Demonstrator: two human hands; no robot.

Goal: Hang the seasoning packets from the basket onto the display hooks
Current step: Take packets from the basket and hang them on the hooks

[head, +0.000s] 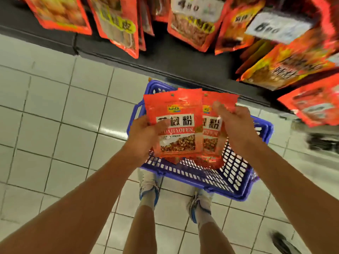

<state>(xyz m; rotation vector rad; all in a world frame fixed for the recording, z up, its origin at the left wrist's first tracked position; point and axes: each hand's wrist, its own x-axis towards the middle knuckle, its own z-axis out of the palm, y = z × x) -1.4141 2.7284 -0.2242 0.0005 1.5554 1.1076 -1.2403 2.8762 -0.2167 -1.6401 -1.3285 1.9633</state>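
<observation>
Above a blue plastic basket (236, 173) on the tiled floor (55, 110), a fanned stack of red chili-powder packets (176, 125) is gripped by the left hand (146, 134), while an overlapping packet (213, 125) behind is pinched by the right hand (233, 123); hanging packets (190, 24) are seen overhead.

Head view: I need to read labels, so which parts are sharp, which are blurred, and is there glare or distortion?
Head view: the front packet held by the left hand and right hand is sharp, with its print legible; the hanging packets and price tags are motion-smeared; the floor tiles curve from wide-angle distortion; mild sheen shows on the foil; the basket is fairly sharp.
</observation>
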